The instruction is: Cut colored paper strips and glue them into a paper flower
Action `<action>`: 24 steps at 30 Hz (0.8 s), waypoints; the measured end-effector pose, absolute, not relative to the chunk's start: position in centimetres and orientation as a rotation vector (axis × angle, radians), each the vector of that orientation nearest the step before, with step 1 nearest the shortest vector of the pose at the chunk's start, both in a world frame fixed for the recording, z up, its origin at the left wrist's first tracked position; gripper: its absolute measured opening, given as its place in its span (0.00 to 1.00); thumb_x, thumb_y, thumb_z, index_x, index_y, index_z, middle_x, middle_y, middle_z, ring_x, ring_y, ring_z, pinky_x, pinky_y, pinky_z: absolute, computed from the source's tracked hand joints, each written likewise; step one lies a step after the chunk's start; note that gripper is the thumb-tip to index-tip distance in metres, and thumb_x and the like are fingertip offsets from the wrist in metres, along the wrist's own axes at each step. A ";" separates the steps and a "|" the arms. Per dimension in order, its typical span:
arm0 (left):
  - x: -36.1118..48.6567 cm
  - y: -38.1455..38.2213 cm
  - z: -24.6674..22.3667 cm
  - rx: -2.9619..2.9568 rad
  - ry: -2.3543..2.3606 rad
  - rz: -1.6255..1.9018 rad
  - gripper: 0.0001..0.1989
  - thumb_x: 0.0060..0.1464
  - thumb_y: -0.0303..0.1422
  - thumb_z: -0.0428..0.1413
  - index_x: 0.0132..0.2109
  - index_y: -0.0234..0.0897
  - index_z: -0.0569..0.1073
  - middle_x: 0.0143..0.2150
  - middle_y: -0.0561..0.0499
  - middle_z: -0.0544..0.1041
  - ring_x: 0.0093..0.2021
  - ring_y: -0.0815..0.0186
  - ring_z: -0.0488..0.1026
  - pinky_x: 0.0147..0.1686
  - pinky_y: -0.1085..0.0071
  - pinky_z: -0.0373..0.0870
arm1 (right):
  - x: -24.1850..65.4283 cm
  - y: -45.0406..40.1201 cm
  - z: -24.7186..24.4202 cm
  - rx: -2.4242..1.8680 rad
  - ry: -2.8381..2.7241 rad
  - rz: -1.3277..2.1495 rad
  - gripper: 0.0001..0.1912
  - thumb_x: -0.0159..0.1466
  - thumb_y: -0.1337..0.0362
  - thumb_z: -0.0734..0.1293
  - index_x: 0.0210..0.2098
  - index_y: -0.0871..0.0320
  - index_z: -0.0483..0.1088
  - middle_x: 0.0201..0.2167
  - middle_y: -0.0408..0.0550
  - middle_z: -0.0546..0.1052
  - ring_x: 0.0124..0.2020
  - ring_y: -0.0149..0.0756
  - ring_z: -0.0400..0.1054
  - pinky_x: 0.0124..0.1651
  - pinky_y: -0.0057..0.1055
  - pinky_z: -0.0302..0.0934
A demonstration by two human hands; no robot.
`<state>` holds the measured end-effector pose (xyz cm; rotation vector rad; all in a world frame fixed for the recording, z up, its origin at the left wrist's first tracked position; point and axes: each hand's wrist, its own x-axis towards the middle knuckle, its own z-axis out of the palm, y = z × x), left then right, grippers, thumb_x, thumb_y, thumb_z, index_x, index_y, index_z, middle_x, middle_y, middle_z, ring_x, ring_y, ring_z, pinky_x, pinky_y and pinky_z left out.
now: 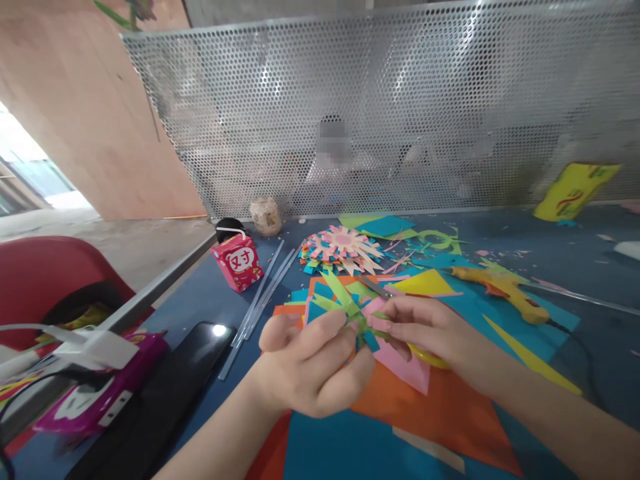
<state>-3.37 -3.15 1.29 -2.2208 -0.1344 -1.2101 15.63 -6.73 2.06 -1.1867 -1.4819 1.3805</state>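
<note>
Fringed paper piece (345, 300), green and blue with narrow pointed strips, raised over the middle of the table between two bare hands. The left hand (317, 367), its fingers curled, pinches the piece from the near left; the exact contact is partly hidden. The right hand (425, 327) pinches a short green strip (379, 323) between thumb and fingertips at the piece's right side. Scissors (374, 287) with slim metal blades lie partly hidden by the right hand. Beneath spread flat, straight-edged sheets, including an orange sheet (440, 417) and a blue sheet (335, 447). Beyond lie layered, fringed paper rosettes (343, 243), the uppermost pink and cream. To the left: clear, rod-like sticks (265, 293), a glossy pink carton (239, 263) and a smooth black phone (165, 393). To the right: a yellow glue gun (505, 287). The dark blue table (195, 303), strewn with paper scraps, meets a perforated metal screen (375, 87) at its far edge; a red chair (55, 273) stands at left.
</note>
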 end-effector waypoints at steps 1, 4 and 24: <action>-3.3 -3.1 1.2 -2.213 -0.143 -1.238 0.09 0.51 0.22 0.50 0.28 0.39 0.70 0.24 0.58 0.77 0.33 0.67 0.73 0.42 0.64 0.47 | 15.6 -6.7 2.1 -1.197 -1.482 1.380 0.13 0.59 0.59 0.65 0.22 0.58 0.62 0.18 0.36 0.62 0.20 0.22 0.55 0.24 0.24 0.49; -3.1 -3.1 0.8 -2.189 -0.149 -1.299 0.10 0.52 0.22 0.50 0.27 0.39 0.70 0.23 0.58 0.78 0.34 0.67 0.73 0.42 0.64 0.47 | 15.7 -6.8 2.1 -1.218 -1.485 1.372 0.14 0.58 0.57 0.65 0.22 0.58 0.62 0.17 0.36 0.61 0.19 0.22 0.54 0.23 0.25 0.48; -2.2 -1.6 1.5 -2.486 -2.078 -3.171 0.18 0.34 0.28 0.68 0.33 0.36 0.68 0.29 0.56 0.76 0.29 0.73 0.74 0.32 0.77 0.70 | 15.9 -6.8 2.2 -1.346 -1.554 1.081 0.11 0.61 0.59 0.59 0.24 0.55 0.61 0.20 0.40 0.64 0.23 0.28 0.60 0.29 0.28 0.55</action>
